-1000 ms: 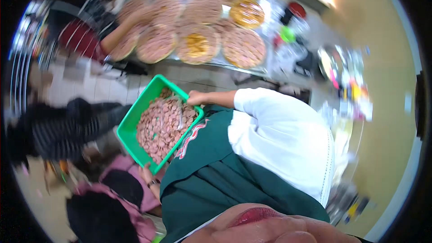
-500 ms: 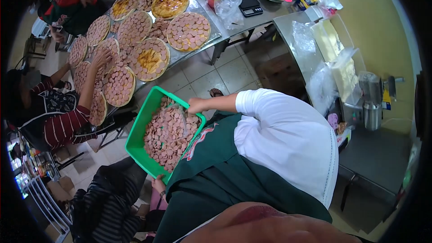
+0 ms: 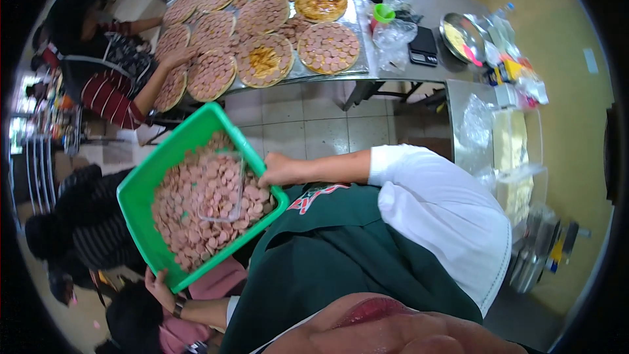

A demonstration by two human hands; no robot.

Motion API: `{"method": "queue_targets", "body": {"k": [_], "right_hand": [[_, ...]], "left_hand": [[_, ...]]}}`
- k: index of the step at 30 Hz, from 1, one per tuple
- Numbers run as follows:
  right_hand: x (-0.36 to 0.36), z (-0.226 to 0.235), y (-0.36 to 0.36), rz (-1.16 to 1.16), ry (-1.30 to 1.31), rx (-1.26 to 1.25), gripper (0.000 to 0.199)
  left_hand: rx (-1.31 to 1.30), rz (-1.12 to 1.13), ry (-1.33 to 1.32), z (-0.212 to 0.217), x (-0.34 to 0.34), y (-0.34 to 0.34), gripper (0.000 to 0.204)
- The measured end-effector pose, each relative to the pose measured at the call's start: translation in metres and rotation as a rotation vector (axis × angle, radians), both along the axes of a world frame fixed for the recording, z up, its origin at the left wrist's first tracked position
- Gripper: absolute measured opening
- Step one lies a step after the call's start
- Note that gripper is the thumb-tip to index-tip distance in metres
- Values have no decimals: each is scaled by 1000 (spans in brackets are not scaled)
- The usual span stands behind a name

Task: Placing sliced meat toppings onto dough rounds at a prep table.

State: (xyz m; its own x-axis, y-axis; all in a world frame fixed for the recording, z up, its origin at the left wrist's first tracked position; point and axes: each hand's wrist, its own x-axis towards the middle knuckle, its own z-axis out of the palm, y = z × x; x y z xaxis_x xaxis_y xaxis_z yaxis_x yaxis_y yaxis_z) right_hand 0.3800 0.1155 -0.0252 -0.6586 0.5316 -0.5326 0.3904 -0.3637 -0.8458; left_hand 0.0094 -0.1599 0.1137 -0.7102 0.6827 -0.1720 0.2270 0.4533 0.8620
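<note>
A green plastic tub (image 3: 141, 213) is held tilted in front of me on the left. Round pink sausage slices (image 3: 190, 236) fill much of it, and a clear plastic container (image 3: 223, 206) lies on top of them. My right hand (image 3: 278, 170) is closed on the tub's rim at the near right corner, its arm reaching across from the right. Down at the lower left, my left hand (image 3: 160, 288) grips the opposite corner, fingers around the outside and thumb up by the rim. A wristwatch (image 3: 179, 305) is on that wrist.
Beyond the tub, a metal table (image 3: 327, 73) carries several pizzas (image 3: 264, 60) topped with sausage slices. A person in striped sleeves (image 3: 121, 101) works at it; more people stand around. On the right counters are a black scale (image 3: 423, 47), a steel bowl (image 3: 452, 42) and pale blocks (image 3: 511, 137).
My view has turned, so the table and counters sit differently. The tub has swung left and looks larger and closer, still in both hands. The clear container shows more plainly.
</note>
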Motion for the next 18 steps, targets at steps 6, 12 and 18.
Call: {"method": "queue_targets", "body": {"k": [6, 12, 18], "right_hand": [[114, 64, 51, -228, 168, 284, 18], [213, 114, 112, -492, 112, 407, 27], [271, 148, 122, -719, -116, 625, 34]], "left_hand": [[242, -24, 16, 26, 122, 73, 36], [357, -313, 74, 30, 178, 195, 31], [606, -687, -43, -3, 161, 319, 20]]}}
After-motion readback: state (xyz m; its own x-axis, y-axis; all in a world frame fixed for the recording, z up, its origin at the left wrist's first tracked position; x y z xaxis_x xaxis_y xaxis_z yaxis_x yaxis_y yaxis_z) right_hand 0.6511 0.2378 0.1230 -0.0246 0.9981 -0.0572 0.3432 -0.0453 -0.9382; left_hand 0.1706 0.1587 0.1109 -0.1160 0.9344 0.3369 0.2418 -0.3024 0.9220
